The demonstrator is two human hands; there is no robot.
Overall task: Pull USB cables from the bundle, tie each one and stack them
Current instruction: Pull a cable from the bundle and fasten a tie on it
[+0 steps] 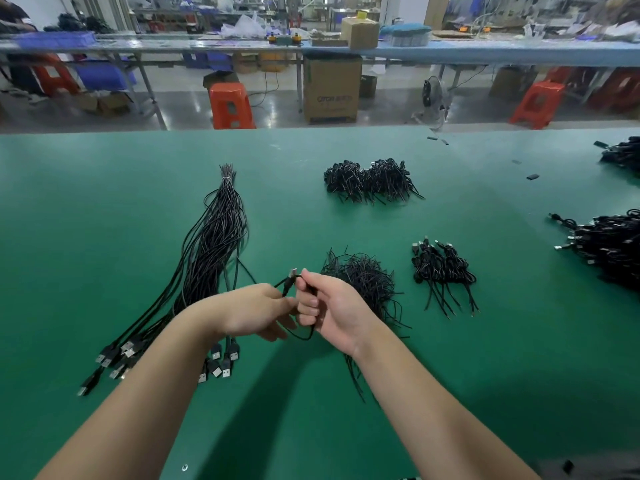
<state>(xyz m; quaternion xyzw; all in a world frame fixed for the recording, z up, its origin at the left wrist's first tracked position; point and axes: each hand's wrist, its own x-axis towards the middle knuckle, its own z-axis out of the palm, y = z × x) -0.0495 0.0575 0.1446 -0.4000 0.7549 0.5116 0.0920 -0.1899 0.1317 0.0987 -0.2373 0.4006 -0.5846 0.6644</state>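
Here, two hands [256, 310] [332, 306] on one cable [288, 284]; one bundle [211, 244], three stacks [372, 180].

A factory assembly floor: a long green surface [104, 202] heaped with cable piles [370, 180], cardboard boxes [331, 88], orange stools [230, 105], rows of workbenches [485, 51].

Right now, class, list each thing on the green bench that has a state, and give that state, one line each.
Cable bundle: tied at far end, plugs fanned out near.
Single USB cable: pinched between both hands, looped.
Left hand: gripping the cable.
Right hand: gripping the cable.
Small stack: tied cables, laid side by side.
Far heap: tied cables, piled.
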